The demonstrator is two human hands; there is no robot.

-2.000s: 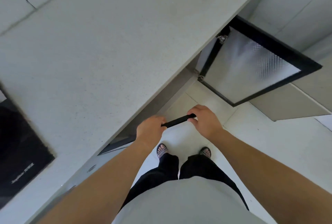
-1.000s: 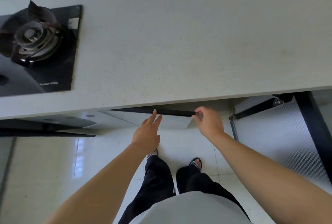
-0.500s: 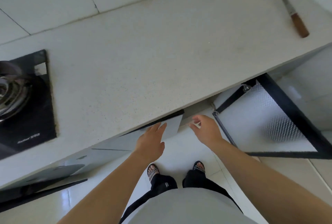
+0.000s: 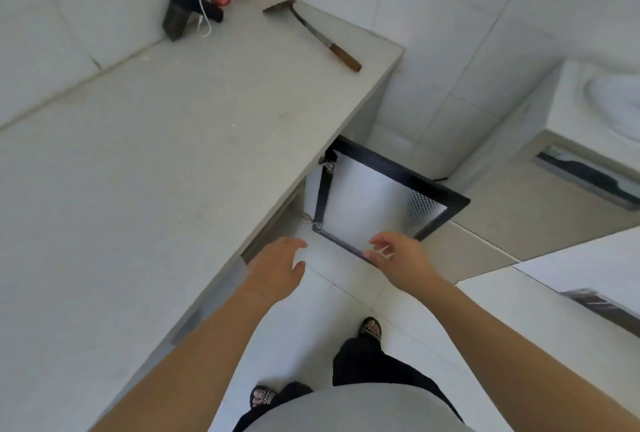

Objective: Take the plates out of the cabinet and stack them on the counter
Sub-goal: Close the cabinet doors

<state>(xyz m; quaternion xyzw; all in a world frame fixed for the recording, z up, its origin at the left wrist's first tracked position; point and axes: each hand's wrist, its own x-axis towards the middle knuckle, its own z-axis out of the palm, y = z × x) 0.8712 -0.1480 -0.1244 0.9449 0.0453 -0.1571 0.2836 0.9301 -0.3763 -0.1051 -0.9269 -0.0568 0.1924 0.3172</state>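
- While the counter (image 4: 166,161) lies bare at left, no plates show; presumably they sit inside the cabinet, hidden under its edge.
- Left hand (image 4: 277,270) hovers empty, fingers spread.
- Right hand (image 4: 403,258), loosely open, nears the swung-out cabinet door (image 4: 377,203).
- Next, I reckon: crouch and reach inside.

Hands off the handle, view swung right

Both hands have let go of the black handle: the left hand (image 4: 277,270) and right hand (image 4: 401,260) now hang open by the counter's (image 4: 166,161) front edge, and the stove has left view while a spatula (image 4: 311,33) appeared.
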